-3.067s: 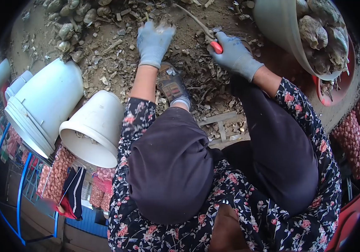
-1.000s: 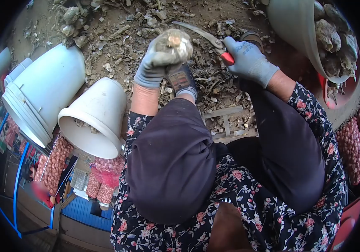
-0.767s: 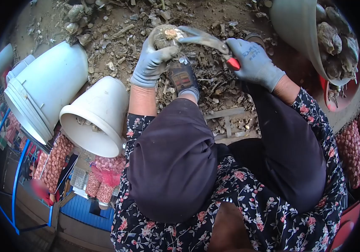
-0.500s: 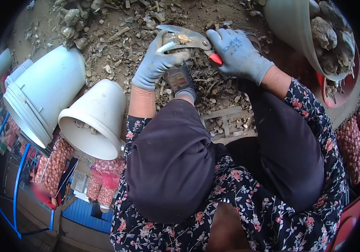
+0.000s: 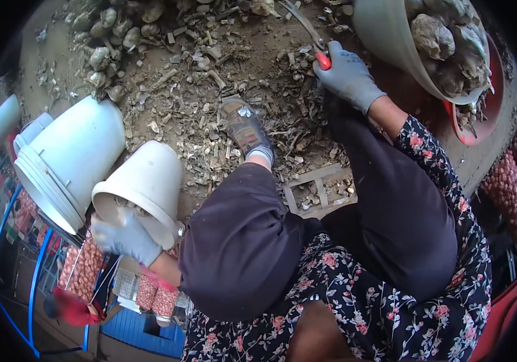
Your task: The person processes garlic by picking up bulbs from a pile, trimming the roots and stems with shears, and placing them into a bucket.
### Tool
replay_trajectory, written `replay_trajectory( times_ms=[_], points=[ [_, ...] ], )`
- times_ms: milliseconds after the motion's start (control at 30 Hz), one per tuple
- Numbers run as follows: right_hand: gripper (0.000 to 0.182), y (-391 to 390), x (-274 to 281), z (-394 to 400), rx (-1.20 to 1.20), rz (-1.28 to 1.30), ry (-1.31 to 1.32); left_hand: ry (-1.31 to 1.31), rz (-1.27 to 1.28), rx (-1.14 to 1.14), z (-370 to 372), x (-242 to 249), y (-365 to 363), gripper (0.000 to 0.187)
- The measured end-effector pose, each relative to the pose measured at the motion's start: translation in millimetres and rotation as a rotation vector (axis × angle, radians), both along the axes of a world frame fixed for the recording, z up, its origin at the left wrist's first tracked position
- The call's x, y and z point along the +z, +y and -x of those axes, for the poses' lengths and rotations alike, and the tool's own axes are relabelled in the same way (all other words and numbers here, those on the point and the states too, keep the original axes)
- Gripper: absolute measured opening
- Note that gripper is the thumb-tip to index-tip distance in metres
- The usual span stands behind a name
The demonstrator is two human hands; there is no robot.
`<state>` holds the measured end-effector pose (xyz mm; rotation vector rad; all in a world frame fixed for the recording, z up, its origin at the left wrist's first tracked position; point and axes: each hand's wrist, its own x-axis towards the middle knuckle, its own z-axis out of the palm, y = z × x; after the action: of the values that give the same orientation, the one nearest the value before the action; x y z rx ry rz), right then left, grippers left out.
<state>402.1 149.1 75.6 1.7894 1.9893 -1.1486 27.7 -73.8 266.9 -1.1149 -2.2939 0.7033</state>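
My left hand (image 5: 124, 236), in a grey-blue glove, is at the mouth of the smaller white bucket (image 5: 149, 163), which lies tilted on its side. Its thumb and fingers look apart, slightly blurred, and nothing shows between them. Some garlic (image 5: 127, 204) is visible inside that bucket. In my gloved right hand (image 5: 352, 75) are pruning shears (image 5: 308, 27) with a red handle, their blades pointing up and away to the left. Below the blades, trimmed stalks and skins (image 5: 207, 78) litter the ground around my shoe (image 5: 243, 127).
A larger white bucket (image 5: 83, 139) lies at the left, near a garlic heap (image 5: 110, 36). On the right, a tilted bucket (image 5: 385, 36) holds garlic bulbs above a red container (image 5: 495, 108). Filled net sacks (image 5: 509, 196) stand behind it. Another person in red (image 5: 74, 304) is at lower left.
My left hand has moved from the shears' blades down and left to the small bucket's mouth. The shears, still in my right hand, have swung upward. The view has shifted slightly.
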Motion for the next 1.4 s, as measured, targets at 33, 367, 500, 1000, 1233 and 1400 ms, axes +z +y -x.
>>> replay_trajectory(
  times_ms=[33, 367, 500, 1000, 1233, 1400],
  points=[
    [0.042, 4.3, 2.1, -0.7, -0.025, 0.0, 0.0, -0.304, -0.193, -0.021, -11.0, -9.9, 18.6, 0.052],
    [0.051, 9.6, -6.4, -6.4, -0.115, 0.224, 0.009, -1.29, 0.116, -0.865, -149.4, -237.3, 279.6, 0.045],
    [0.051, 14.1, -11.0, -6.6, -0.096, 0.168, 0.065, -1.156, 0.414, -0.575, -160.5, -253.0, 304.7, 0.059],
    [0.046, 16.4, -2.1, 19.0, 0.141, -0.004, 0.403, -1.465, 0.059, -0.297, -133.3, -188.0, 267.5, 0.045],
    [0.034, 14.9, 2.6, 32.0, 0.064, 0.009, 0.573, -1.512, 0.023, -0.275, -113.5, -147.5, 260.7, 0.044],
    [0.035, 14.6, 11.7, 31.0, -0.004, 0.08, 0.595, -2.081, -0.387, -0.022, -84.1, -123.4, 249.2, 0.043]
  ],
)
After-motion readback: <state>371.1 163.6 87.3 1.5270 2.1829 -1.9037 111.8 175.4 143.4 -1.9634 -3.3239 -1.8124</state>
